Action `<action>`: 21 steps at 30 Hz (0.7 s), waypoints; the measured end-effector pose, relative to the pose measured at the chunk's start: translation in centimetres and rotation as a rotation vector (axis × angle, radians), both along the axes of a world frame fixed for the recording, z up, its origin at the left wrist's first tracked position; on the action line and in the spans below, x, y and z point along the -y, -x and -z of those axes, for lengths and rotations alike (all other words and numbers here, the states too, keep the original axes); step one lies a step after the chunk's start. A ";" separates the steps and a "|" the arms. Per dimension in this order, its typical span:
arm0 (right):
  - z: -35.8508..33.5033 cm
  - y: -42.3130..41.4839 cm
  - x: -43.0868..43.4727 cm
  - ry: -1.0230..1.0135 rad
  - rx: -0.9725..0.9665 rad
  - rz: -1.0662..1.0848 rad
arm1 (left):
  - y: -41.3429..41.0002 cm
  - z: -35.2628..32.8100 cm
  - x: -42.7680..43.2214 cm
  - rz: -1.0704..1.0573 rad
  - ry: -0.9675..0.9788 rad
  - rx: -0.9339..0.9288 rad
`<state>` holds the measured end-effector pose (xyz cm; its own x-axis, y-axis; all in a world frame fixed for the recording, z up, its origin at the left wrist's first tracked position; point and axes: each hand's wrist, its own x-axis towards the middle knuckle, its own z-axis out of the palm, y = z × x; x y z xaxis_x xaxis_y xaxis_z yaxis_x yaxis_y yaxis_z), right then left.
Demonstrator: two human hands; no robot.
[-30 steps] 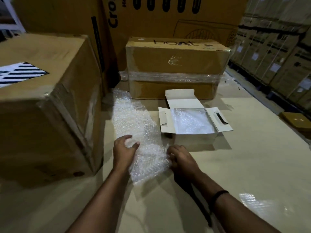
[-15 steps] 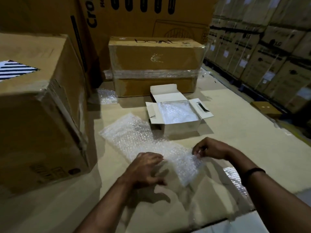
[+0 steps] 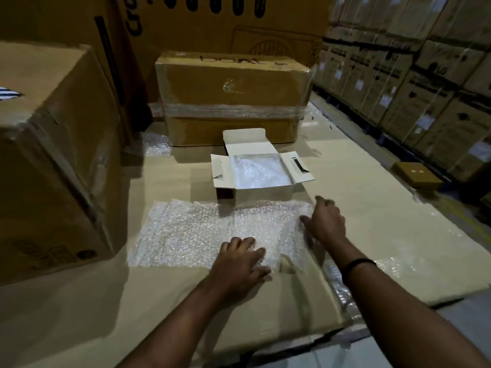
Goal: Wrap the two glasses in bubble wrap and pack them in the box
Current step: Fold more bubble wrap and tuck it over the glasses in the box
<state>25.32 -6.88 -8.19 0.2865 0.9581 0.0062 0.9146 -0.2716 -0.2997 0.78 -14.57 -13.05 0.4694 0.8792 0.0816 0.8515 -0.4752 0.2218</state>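
Observation:
A sheet of bubble wrap [image 3: 191, 232] lies flat and crosswise on the cardboard surface in front of me. My left hand [image 3: 243, 257] rests on its near edge with fingers spread. My right hand [image 3: 325, 221] lies on the sheet's right end, fingers fairly straight. Just behind the sheet stands a small white box [image 3: 300, 168] with its flaps open; a bubble-wrapped bundle [image 3: 259, 170] fills its inside. No bare glass is visible.
A big cardboard carton [image 3: 53, 155] stands close on the left. A taped brown box [image 3: 231, 96] sits behind the white box, with larger cartons behind it. A scrap of bubble wrap [image 3: 156, 144] lies at the back left. Stacked cartons [image 3: 425, 75] line the right side.
The bubble wrap sheet has been turned from lengthwise to crosswise and flattened near the white box. My right hand has let go of its pinch on the sheet's edge and now lies on it.

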 end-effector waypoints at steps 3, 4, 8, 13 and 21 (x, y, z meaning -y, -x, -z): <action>1.6 -0.1 1.8 0.149 -0.023 0.155 | -0.8 0.2 0.1 -0.036 -0.014 0.007; 2.2 -0.1 2.1 0.173 -0.009 0.129 | -1.1 0.3 0.0 -0.043 -0.008 0.012; 3.1 -0.1 1.8 0.105 -0.057 0.037 | -0.9 -0.1 -0.8 -0.099 -0.002 0.050; 1.4 -3.1 0.1 0.072 -0.223 -0.001 | 2.8 0.3 -1.5 -0.415 -0.115 0.116; -6.4 -3.8 -1.5 0.020 -0.208 -0.261 | 5.4 0.4 -0.1 -0.467 0.019 0.009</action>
